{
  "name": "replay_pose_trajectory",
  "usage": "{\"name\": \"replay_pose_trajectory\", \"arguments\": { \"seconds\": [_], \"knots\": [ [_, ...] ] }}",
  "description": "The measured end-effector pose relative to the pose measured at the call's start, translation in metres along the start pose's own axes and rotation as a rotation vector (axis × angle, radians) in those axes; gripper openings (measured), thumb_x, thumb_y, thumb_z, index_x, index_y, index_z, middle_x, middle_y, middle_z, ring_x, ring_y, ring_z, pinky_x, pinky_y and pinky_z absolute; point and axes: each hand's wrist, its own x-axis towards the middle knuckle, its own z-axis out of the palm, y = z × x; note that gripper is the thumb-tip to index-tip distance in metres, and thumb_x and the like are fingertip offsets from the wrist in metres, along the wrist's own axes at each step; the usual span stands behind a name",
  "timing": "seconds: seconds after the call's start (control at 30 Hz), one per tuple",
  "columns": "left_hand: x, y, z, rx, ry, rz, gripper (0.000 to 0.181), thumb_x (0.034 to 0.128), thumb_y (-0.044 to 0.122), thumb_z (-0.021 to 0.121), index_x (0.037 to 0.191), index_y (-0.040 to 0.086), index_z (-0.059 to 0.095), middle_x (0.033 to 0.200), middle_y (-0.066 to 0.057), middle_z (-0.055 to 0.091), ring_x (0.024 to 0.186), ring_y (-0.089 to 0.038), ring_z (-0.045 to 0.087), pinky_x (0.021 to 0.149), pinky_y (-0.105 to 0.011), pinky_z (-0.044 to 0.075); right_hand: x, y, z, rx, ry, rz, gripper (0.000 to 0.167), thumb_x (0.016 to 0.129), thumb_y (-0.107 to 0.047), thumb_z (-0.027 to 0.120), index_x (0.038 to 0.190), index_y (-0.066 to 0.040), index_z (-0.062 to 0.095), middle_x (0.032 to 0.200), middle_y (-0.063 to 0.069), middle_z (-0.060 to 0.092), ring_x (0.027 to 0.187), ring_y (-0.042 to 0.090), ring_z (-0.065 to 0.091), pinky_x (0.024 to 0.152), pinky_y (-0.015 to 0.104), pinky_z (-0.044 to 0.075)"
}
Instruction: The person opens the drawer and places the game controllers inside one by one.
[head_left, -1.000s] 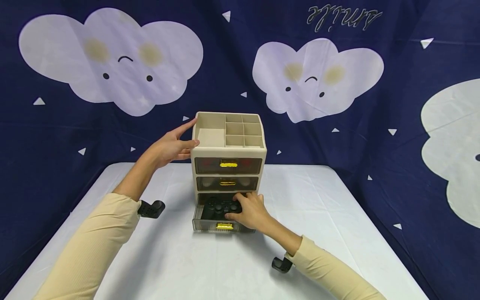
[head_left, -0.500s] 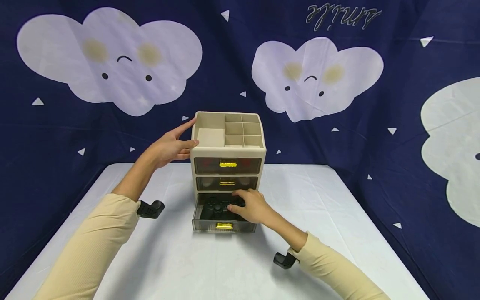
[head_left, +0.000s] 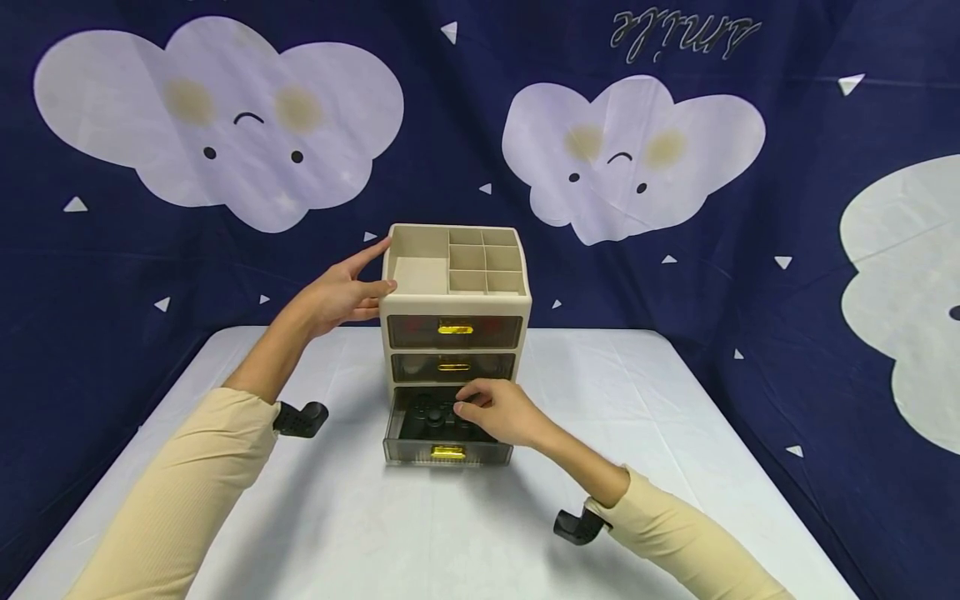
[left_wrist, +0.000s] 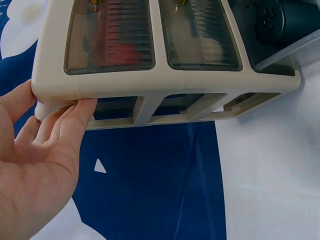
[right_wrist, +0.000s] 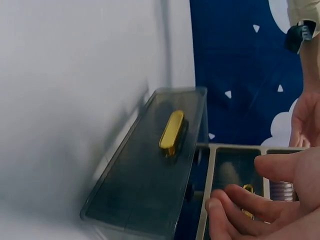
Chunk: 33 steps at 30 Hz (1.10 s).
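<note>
A cream desktop drawer organizer (head_left: 397,298) stands on the white table. Its bottom drawer (head_left: 408,452), of smoky clear plastic with a gold handle (right_wrist: 172,131), is pulled out. A black game controller (head_left: 433,421) lies in that drawer; its right part is hidden. My left hand (head_left: 333,298) holds the organizer's upper left side, thumb over the top rim and fingers against the side, as the left wrist view (left_wrist: 50,145) also shows. My right hand (head_left: 506,412) hovers above the controller with loosely bent fingers, thumb and fingertips apart and holding nothing.
Two upper drawers (head_left: 420,332) with gold handles are closed; reddish contents show dimly through the top one. The organizer's top has a large compartment (head_left: 420,277) and several small ones. A dark blue cloth with clouds (head_left: 217,108) hangs behind the table (head_left: 585,375).
My right hand has come off the controller, moving slightly up and back to the right, its fingers drawing in. The controller stays in the drawer. My left hand has not moved.
</note>
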Motion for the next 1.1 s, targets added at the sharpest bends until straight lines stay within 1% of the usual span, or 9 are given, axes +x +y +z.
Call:
{"name": "replay_pose_trajectory", "arguments": {
  "seconds": [0.07, 0.17, 0.33, 0.4, 0.57, 0.7, 0.83, 0.97, 1.1],
  "knots": [
    [0.0, 0.0, 0.0, 0.005, 0.003, 0.003, 0.081, 0.105, 0.018, 0.058, 0.161, 0.048, 0.007, 0.165, -0.013, 0.025, 0.129, -0.029, 0.058, 0.112, -0.046, 0.047, -0.001, -0.002, 0.001, 0.065, -0.037, 0.003, 0.028, 0.101, -0.026, 0.063, 0.118, -0.005, 0.073, 0.1, 0.011, 0.076, 0.09, 0.022, 0.07, 0.075, 0.032, 0.058],
    [0.001, -0.001, 0.0, 0.014, 0.009, 0.005, 0.081, 0.1047, 0.02, 0.059, 0.16, 0.049, 0.008, 0.164, -0.014, 0.028, 0.124, -0.025, 0.06, 0.11, -0.045, 0.048, -0.001, -0.005, 0.002, 0.158, -0.1, 0.047, 0.027, 0.102, -0.024, 0.063, 0.115, -0.002, 0.074, 0.101, 0.014, 0.075, 0.088, 0.026, 0.071, 0.077, 0.036, 0.061],
    [0.001, -0.001, -0.001, 0.018, 0.012, 0.004, 0.08, 0.1044, 0.021, 0.06, 0.16, 0.049, 0.009, 0.163, -0.014, 0.03, 0.121, -0.023, 0.062, 0.109, -0.044, 0.049, -0.003, -0.004, 0.006, 0.285, -0.216, 0.141, 0.034, 0.102, -0.027, 0.063, 0.107, 0.004, 0.075, 0.096, 0.014, 0.075, 0.081, 0.021, 0.071, 0.08, 0.042, 0.062],
    [0.001, 0.0, -0.001, 0.017, 0.011, 0.004, 0.08, 0.1045, 0.021, 0.06, 0.161, 0.049, 0.009, 0.163, -0.015, 0.03, 0.122, -0.024, 0.062, 0.109, -0.044, 0.049, -0.005, -0.003, 0.008, 0.313, -0.264, 0.159, 0.036, 0.102, -0.028, 0.063, 0.103, 0.006, 0.075, 0.095, 0.015, 0.075, 0.08, 0.021, 0.071, 0.079, 0.041, 0.063],
    [0.0, 0.0, -0.002, 0.014, 0.019, 0.0, 0.08, 0.105, 0.019, 0.058, 0.161, 0.047, 0.008, 0.164, -0.014, 0.028, 0.125, -0.027, 0.06, 0.11, -0.046, 0.048, -0.012, 0.001, 0.015, 0.339, -0.375, 0.2, 0.038, 0.102, -0.027, 0.063, 0.102, 0.01, 0.074, 0.095, 0.021, 0.075, 0.082, 0.027, 0.073, 0.075, 0.037, 0.063],
    [0.0, 0.0, -0.002, 0.013, 0.015, 0.001, 0.081, 0.105, 0.018, 0.058, 0.161, 0.047, 0.007, 0.165, -0.014, 0.026, 0.127, -0.029, 0.059, 0.111, -0.047, 0.047, -0.019, 0.004, 0.023, 0.381, -0.451, 0.269, 0.038, 0.102, -0.023, 0.061, 0.103, 0.013, 0.073, 0.095, 0.023, 0.075, 0.078, 0.023, 0.071, 0.074, 0.036, 0.063],
    [0.0, 0.0, -0.001, 0.022, 0.01, 0.001, 0.081, 0.1049, 0.019, 0.058, 0.161, 0.048, 0.007, 0.165, -0.014, 0.025, 0.126, -0.027, 0.06, 0.111, -0.046, 0.047, -0.023, 0.006, 0.028, 0.418, -0.477, 0.302, 0.038, 0.103, -0.022, 0.059, 0.106, 0.015, 0.071, 0.096, 0.024, 0.074, 0.078, 0.018, 0.069, 0.075, 0.035, 0.062],
    [0.001, -0.001, -0.001, 0.022, 0.013, -0.002, 0.081, 0.1047, 0.019, 0.059, 0.161, 0.048, 0.008, 0.164, -0.013, 0.028, 0.122, -0.024, 0.062, 0.109, -0.045, 0.049, -0.024, 0.007, 0.029, 0.44, -0.447, 0.301, 0.037, 0.103, -0.018, 0.058, 0.11, 0.016, 0.069, 0.099, 0.024, 0.074, 0.079, 0.017, 0.068, 0.077, 0.036, 0.062],
    [0.001, -0.001, -0.001, 0.011, 0.015, -0.003, 0.082, 0.1045, 0.019, 0.059, 0.161, 0.047, 0.008, 0.163, -0.013, 0.029, 0.124, -0.026, 0.061, 0.109, -0.045, 0.049, -0.025, 0.009, 0.031, 0.478, -0.422, 0.312, 0.038, 0.103, -0.017, 0.056, 0.116, 0.018, 0.065, 0.105, 0.027, 0.073, 0.081, 0.017, 0.068, 0.079, 0.036, 0.062]
  ]
}}
